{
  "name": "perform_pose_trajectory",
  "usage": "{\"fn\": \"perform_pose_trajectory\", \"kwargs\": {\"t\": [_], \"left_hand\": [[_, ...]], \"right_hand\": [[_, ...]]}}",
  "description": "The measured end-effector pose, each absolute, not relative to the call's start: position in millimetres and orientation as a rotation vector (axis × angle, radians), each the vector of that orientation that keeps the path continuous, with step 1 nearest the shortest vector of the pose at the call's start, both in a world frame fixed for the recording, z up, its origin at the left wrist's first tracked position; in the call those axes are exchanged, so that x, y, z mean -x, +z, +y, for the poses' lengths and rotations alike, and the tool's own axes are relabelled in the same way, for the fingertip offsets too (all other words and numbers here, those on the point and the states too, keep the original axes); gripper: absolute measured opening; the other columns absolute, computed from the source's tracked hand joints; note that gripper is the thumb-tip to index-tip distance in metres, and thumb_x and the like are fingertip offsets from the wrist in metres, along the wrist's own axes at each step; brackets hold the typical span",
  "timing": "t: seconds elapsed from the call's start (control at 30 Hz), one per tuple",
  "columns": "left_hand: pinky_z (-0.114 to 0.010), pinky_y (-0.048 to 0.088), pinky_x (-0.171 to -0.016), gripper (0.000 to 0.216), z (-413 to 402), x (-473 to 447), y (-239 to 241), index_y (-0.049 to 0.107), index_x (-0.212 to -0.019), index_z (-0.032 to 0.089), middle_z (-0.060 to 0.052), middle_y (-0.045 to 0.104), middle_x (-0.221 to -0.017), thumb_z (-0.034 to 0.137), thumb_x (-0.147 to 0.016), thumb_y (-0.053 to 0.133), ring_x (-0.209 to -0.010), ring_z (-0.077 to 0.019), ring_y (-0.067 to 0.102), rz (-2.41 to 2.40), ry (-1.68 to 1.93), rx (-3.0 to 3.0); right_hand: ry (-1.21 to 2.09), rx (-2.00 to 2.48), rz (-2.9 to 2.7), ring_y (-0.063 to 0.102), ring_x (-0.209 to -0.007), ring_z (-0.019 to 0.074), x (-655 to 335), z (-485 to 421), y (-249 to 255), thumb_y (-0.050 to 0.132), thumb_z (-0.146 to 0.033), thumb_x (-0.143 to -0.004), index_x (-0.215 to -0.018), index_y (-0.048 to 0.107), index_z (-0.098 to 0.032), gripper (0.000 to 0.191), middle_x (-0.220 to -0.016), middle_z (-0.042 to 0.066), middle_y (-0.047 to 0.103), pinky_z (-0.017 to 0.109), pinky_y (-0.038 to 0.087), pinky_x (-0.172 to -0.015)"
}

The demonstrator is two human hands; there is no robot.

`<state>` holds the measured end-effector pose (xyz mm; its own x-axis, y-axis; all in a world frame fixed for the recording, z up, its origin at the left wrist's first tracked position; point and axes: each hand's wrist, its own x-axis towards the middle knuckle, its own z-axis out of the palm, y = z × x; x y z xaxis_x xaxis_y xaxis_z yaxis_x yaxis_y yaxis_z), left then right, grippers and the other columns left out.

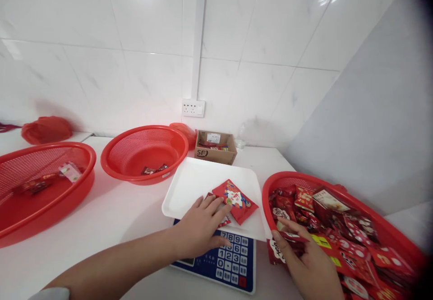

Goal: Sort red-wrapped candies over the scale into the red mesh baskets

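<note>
My left hand (203,223) lies over the white tray (189,178) of a weighing scale, fingers stretched out and spread. Its fingertips touch the red snack packets there: a large packet (235,200) with a white and blue print, and a smaller one (225,221) partly hidden under the fingers. Below the tray shows the scale's blue keypad (233,257). At the near left rim of the right red basket (291,176), my right hand (304,255) is closed on a dark red snack packet (293,241), partly covered by the fingers. Many red packets fill that basket.
A round red basket (117,144) with a few small packets stands behind left of the scale. Another red basket (72,200) is at far left. An open cardboard box (218,155) with packets sits by the wall, below a socket (193,108). A red plastic bag (47,129) lies far left.
</note>
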<state>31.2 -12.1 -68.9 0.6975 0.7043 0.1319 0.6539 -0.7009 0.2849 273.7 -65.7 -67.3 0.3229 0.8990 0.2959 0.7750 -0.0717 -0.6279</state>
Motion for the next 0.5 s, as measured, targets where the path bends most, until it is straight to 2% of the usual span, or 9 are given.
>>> {"fn": "perform_pose_trajectory", "kwargs": {"t": [0.1, 0.2, 0.33, 0.5], "left_hand": [[-0.049, 0.038, -0.099, 0.046, -14.8, -33.4, -75.1, 0.044, -0.129, 0.023, -0.013, 0.049, -0.133, 0.036, -0.086, 0.057, -0.120, -0.0308, 0.046, 1.106, 0.391, -2.822], [-0.041, 0.042, -0.090, 0.028, -16.3, -28.4, -76.8, 0.051, -0.119, 0.024, -0.010, 0.056, -0.120, 0.029, -0.091, 0.049, -0.108, -0.0256, 0.053, 1.040, 0.445, -2.898], [-0.037, 0.044, -0.080, 0.029, -18.2, -16.5, -73.5, 0.049, -0.122, 0.022, -0.008, 0.062, -0.104, 0.023, -0.093, 0.043, -0.096, -0.0228, 0.057, 1.023, 0.402, -2.911], [-0.032, 0.048, -0.074, 0.045, -8.7, 2.8, -65.7, 0.043, -0.127, 0.019, -0.007, 0.065, -0.105, 0.007, -0.085, 0.044, -0.092, -0.0210, 0.061, 1.159, 0.356, -2.825]], "right_hand": [[0.246, 1.862, -1.477, 0.068, -0.060, 0.0229, -272.0, -66.8, -64.7, 0.052, -0.060, -0.073, -0.093, 0.066, -0.022, 0.045, -0.076, 0.005, 0.073, 0.031, 0.054, -0.056], [0.232, 1.866, -1.487, 0.069, -0.064, 0.0245, -272.7, -67.1, -65.1, 0.052, -0.061, -0.073, -0.094, 0.067, -0.023, 0.046, -0.078, 0.006, 0.074, 0.033, 0.054, -0.058], [0.243, 1.875, -1.502, 0.069, -0.064, 0.0246, -275.9, -66.3, -67.8, 0.052, -0.061, -0.073, -0.095, 0.067, -0.023, 0.047, -0.078, 0.005, 0.073, 0.033, 0.054, -0.058], [0.237, 1.860, -1.528, 0.069, -0.063, 0.0241, -277.7, -65.5, -69.2, 0.054, -0.061, -0.072, -0.094, 0.067, -0.023, 0.046, -0.078, 0.005, 0.073, 0.031, 0.054, -0.055]]}}
